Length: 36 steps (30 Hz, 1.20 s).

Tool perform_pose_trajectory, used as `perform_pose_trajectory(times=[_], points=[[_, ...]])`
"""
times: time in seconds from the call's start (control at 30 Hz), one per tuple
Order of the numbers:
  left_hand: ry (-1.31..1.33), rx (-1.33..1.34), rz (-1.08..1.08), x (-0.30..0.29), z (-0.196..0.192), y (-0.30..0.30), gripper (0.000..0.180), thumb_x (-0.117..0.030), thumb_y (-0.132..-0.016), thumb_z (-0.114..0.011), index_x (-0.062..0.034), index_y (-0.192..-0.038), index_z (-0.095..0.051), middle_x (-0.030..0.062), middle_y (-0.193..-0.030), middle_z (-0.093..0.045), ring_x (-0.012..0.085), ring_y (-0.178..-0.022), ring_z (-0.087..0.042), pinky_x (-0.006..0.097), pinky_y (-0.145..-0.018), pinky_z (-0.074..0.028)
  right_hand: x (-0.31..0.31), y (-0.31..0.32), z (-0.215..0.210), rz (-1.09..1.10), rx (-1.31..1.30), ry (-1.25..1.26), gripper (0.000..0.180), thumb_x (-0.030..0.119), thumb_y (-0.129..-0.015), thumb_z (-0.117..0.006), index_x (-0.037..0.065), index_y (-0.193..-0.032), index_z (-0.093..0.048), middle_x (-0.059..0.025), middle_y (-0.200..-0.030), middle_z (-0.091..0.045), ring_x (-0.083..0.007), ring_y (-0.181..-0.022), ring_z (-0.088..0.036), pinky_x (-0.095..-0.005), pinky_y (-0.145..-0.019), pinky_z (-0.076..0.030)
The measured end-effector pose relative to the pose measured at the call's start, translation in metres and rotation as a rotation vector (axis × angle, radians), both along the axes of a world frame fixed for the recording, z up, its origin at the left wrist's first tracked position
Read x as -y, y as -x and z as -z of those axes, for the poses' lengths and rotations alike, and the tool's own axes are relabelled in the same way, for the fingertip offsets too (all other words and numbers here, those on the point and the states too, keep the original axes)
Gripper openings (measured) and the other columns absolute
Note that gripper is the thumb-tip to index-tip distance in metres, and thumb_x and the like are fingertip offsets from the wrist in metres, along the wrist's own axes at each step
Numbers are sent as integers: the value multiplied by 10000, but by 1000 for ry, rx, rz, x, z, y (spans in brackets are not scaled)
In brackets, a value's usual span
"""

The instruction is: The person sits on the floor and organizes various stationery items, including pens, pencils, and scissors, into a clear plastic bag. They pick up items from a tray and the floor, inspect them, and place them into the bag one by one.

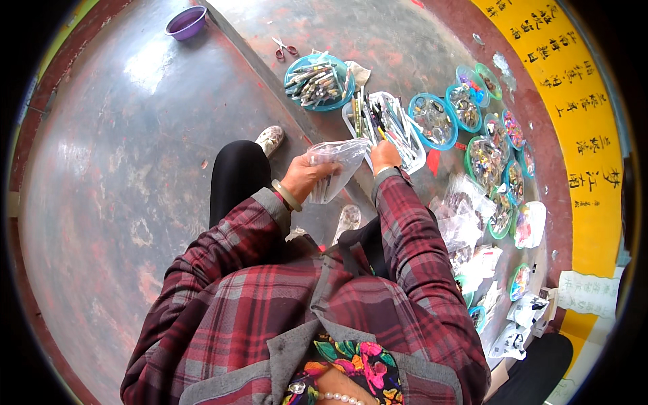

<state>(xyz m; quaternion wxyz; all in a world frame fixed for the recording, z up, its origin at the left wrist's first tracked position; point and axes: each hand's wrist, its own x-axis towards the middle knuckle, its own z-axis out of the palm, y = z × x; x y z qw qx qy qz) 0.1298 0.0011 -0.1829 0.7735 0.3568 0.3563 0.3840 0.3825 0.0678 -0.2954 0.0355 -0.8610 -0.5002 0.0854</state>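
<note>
Up front, the left hand [305, 177] clenches the near edge of a clear plastic bag [335, 165], its mouth turned right toward the white tray [416, 162] of pens. The right hand [385, 155] is nearer that tray, resting at its near-left rim; its fingers are hidden, so its grip cannot be told. The pens run near to far. Both forearms stretch forward, elbows bent.

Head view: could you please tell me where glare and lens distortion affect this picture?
Head view: a bright glare patch sits on the shiny floor near the purple bowl; the fisheye bends the yellow strip and darkens the corners; the left hand and right hand on the clear plastic bag look reasonably sharp.
</note>
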Motion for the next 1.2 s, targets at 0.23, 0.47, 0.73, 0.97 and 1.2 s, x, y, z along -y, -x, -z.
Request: perform_pose_trajectory(times=[0.23, 0.47, 0.73, 0.97, 1.2], points=[[45, -1, 16, 1, -5, -5, 194, -98, -819, -651, -4, -989, -642, 49, -893, -664, 132, -794, -628, 274, -744, -495, -1, -3, 1, 1, -65, -46, 252, 277, -717, -643, 63, -849, -668, -175, -869, -658, -349, -857, -628, -441, -719, -496], [39, -50, 21, 0, 3, -5, 192, -114, -807, -674, -8, -966, -655, 45, -876, -667, 128, -777, -630, 269, -721, -501, -3, -11, 15, -40, -144, -83, 189, 215, -747, -598, 132, -889, -690, -129, -885, -670, -325, -838, -644, -422, -700, -506], [45, -47, 32, 0, 2, -4, 199, -90, -790, -679, -12, -970, -650, 29, -876, -652, 105, -770, -601, 254, -705, -482, -2, -8, 21, 63, -193, -297, 208, 244, -690, -619, 73, -789, -683, -162, -771, -655, -347, -763, -630, -422, -685, -490], [-32, -58, 75, -2, 7, -6, 205, -99, -802, -667, -3, -983, -651, 38, -900, -656, 112, -800, -607, 255, -737, -479, 7, -25, -9, 58, -428, -729, 196, 200, -737, -625, 11, -778, -648, -103, -649, -642, -169, -613, -627, -319, -545, -484], [-264, -193, 125, 2, 10, -9, 284, -94, -803, -668, 4, -1066, -622, 34, -924, -656, 84, -820, -581, 256, -765, -477, 80, -17, -141, 132, -1105, -1164, 101, 82, -853, -576, 24, -934, -565, -38, -824, -632, -111, -712, -618, -197, -543, -435]])
